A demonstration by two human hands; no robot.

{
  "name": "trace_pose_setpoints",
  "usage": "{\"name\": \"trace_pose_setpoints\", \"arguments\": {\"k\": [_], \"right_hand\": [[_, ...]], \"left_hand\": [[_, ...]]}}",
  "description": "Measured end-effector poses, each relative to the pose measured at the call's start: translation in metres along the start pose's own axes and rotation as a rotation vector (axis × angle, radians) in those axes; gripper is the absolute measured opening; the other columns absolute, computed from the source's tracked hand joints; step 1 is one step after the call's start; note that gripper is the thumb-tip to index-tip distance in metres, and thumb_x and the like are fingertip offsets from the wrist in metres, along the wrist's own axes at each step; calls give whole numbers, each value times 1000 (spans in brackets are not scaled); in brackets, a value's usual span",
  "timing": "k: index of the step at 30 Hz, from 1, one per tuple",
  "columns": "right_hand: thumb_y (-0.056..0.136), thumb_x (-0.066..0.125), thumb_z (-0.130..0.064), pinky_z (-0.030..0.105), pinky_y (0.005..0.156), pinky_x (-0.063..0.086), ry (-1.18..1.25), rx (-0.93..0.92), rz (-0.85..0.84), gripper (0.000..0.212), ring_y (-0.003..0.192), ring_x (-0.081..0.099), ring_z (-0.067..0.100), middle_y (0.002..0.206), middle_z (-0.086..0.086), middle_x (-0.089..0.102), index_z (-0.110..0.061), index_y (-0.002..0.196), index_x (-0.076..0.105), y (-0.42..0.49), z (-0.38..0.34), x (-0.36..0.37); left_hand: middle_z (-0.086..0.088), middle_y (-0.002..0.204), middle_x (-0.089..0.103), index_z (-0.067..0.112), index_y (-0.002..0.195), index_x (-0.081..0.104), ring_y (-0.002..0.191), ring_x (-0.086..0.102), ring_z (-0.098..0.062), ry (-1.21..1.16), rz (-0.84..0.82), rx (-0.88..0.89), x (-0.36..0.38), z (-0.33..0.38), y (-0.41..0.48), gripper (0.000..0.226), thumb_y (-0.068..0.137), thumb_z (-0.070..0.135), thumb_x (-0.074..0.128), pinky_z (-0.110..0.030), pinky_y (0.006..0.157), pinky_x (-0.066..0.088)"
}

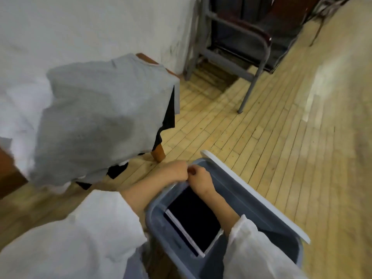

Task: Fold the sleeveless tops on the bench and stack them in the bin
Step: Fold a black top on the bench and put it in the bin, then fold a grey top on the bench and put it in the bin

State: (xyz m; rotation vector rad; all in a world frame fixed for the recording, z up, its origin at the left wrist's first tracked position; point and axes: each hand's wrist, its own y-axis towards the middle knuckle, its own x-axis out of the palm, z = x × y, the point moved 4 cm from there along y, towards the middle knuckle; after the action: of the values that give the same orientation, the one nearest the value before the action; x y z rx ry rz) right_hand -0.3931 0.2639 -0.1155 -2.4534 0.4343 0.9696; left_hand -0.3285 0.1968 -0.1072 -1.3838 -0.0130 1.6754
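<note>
A folded dark top (193, 216) with a white edge lies inside the grey-blue bin (251, 200) at the bottom middle. My left hand (173, 171) and my right hand (200, 178) are close together at the bin's far rim. Both have their fingers closed, apparently on the far edge of the folded top. My right forearm reaches across the bin. A grey sleeveless top (100, 117) is spread over the wooden bench (159, 154). Beneath it a black top (168, 117) hangs out. White cloth (18, 109) lies to its left.
A white lid (261, 196) leans along the bin's right side. A metal-framed chair (257, 43) stands against the white wall at the back. Pale wooden floor (281, 127) spreads to the right of the bench and bin.
</note>
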Motion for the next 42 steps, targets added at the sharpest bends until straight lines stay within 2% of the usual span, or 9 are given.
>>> {"name": "trace_pose_setpoints", "arguments": {"k": [5, 9, 13, 16, 23, 27, 35, 39, 42], "right_hand": [[91, 50, -13, 30, 73, 48, 118, -145, 95, 14, 85, 63, 21, 91, 5, 66, -11, 98, 62, -16, -111, 1], [92, 54, -17, 15, 56, 36, 85, -330, 101, 14, 78, 54, 12, 87, -5, 58, -13, 102, 62, -18, -198, 20], [94, 51, -16, 21, 67, 43, 153, -408, 66, 31, 76, 54, 10, 84, -6, 54, -16, 124, 45, -22, -276, 59], [94, 51, -17, 20, 71, 45, 147, -414, 38, 29, 77, 55, 11, 87, -2, 57, -17, 123, 46, -13, -310, 93], [84, 64, -35, 33, 77, 48, 3, -330, 1, 25, 86, 61, 22, 89, 2, 61, -17, 94, 49, 45, -343, 146], [87, 58, -28, 30, 77, 44, -52, -287, 83, 20, 94, 61, 27, 99, 8, 65, -11, 98, 57, 61, -339, 151], [93, 38, -3, 20, 53, 34, 758, -171, 35, 32, 62, 38, 13, 67, 4, 43, -15, 62, 37, 47, -335, 126], [83, 41, -12, 26, 53, 31, 755, -210, -96, 27, 58, 29, 13, 61, -2, 33, -21, 59, 30, 25, -344, 110], [64, 37, -22, 19, 58, 36, 664, -350, -304, 7, 56, 38, 5, 61, -4, 42, -20, 58, 40, -1, -353, 105]], "left_hand": [[-14, 88, 62, 10, 75, 57, 87, 60, -31, -186, 259, 42, -72, -63, -68, 13, 84, 5, 49, -32, 64, 37], [-9, 103, 65, 12, 109, 66, 94, 60, -25, -401, 528, 4, -112, -131, -116, 30, 90, 2, 44, -28, 70, 39], [-8, 108, 65, 16, 94, 65, 104, 59, -28, -577, 763, -250, -138, -222, -147, 18, 93, 13, 47, -32, 86, 44], [-7, 111, 61, 13, 105, 63, 103, 58, -27, -599, 823, -385, -141, -277, -165, 20, 95, 13, 46, -30, 80, 42], [-7, 75, 63, 16, 92, 59, 56, 57, -20, -844, 716, -321, -133, -308, -154, 2, 91, 17, 59, -28, 48, 46], [-4, 68, 61, 16, 88, 62, 51, 54, -15, -874, 798, -352, -136, -311, -148, 6, 90, 14, 57, -24, 44, 41], [-8, 77, 56, 15, 94, 47, 56, 55, -20, -813, 457, -453, -148, -298, -141, 14, 96, 29, 48, -27, 46, 45], [-4, 62, 51, 9, 86, 62, 44, 42, -13, -1481, 492, -416, -151, -306, -145, 41, 99, 39, 38, -20, 41, 31], [-12, 77, 66, 4, 91, 69, 65, 58, -22, -1977, 428, -203, -152, -301, -151, 64, 92, 59, 37, -29, 61, 44]]}}
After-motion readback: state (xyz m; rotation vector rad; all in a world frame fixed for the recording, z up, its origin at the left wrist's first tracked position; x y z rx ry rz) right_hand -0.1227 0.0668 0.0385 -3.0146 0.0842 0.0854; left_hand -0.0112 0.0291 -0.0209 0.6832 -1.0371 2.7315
